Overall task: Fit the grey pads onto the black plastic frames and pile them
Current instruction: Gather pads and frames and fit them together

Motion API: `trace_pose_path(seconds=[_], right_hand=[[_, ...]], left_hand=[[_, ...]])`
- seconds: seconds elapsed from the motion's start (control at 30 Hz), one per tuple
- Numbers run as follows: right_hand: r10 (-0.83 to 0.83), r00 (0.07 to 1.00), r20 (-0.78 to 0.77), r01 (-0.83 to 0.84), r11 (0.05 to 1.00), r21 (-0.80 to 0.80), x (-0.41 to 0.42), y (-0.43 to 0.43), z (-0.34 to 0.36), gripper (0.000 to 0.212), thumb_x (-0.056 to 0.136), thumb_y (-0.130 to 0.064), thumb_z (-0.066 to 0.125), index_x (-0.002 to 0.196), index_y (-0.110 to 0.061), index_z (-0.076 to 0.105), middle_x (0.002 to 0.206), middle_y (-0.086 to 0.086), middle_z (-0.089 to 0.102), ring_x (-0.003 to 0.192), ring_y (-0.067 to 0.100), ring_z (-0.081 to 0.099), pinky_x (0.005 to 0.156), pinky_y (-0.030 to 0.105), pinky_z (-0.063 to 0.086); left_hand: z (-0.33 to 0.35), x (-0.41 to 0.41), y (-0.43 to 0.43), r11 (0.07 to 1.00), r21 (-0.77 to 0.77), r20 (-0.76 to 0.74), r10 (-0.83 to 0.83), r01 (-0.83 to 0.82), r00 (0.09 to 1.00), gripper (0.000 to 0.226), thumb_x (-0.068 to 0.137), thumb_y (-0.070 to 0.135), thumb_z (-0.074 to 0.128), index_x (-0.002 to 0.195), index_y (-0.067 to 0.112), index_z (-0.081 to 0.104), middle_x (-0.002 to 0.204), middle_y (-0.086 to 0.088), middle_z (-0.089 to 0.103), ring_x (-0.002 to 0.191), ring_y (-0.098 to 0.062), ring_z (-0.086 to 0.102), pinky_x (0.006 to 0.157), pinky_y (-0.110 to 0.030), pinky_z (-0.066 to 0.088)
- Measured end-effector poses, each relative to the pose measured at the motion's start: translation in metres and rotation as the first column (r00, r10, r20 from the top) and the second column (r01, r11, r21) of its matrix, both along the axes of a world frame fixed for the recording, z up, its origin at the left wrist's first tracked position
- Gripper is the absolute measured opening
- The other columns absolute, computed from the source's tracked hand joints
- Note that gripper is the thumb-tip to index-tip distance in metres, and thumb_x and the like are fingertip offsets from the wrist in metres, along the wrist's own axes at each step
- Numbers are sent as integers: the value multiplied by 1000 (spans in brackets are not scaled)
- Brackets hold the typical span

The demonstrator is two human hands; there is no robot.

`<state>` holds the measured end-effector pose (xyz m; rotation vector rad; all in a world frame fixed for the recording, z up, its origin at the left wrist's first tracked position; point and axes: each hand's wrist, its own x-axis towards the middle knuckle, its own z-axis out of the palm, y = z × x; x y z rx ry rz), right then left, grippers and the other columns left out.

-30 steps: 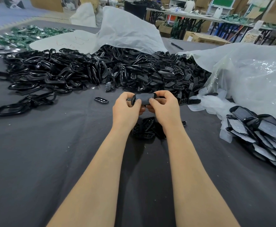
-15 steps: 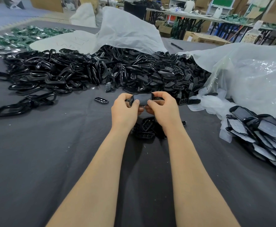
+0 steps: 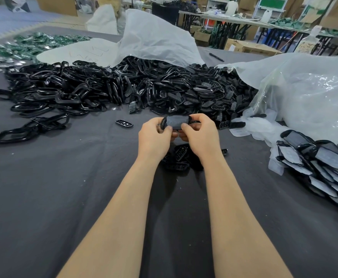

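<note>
My left hand (image 3: 154,137) and my right hand (image 3: 200,135) hold one black plastic frame with a grey pad (image 3: 177,121) on it, just above the dark table. Both thumbs press on the pad's near edge, and the fingers curl round the frame's ends. Under my hands lies a small cluster of black grid frames (image 3: 179,157). A big heap of loose black frames (image 3: 124,89) spreads across the table behind. At the right edge lies a pile of frames fitted with grey pads (image 3: 320,163).
A single black grid piece (image 3: 124,123) lies left of my hands. White plastic sheeting (image 3: 156,39) covers the heap's back, and a clear plastic bag (image 3: 304,93) bulges at right. Green parts (image 3: 33,45) lie far left. A black pen (image 3: 216,56) rests behind.
The frame with its pad has tilted a little in my hands and my thumbs have shifted along its near edge. My arms stay in place.
</note>
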<state>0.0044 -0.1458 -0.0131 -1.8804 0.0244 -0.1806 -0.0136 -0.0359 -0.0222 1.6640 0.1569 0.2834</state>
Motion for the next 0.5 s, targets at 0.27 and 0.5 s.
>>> trace_pose_path(seconds=[0.27, 0.5], right_hand=[[9, 1000, -24, -9, 1000, 10, -5, 0, 5, 19, 91, -14, 61, 109, -12, 59, 89, 9, 70, 79, 20, 70, 83, 45, 57], [-189, 977, 99, 193, 981, -36, -16, -39, 35, 9, 90, -18, 63, 97, -17, 57, 89, 7, 68, 84, 25, 67, 86, 47, 54]], left_hand=[[3, -2, 1, 998, -54, 5, 39, -39, 999, 12, 97, 11, 55, 108, 15, 54, 78, -3, 68, 61, -1, 67, 67, -22, 58], [33, -1, -43, 1000, -23, 87, -19, 21, 996, 14, 95, 11, 59, 100, 17, 48, 75, -3, 68, 61, -8, 69, 64, -26, 58]])
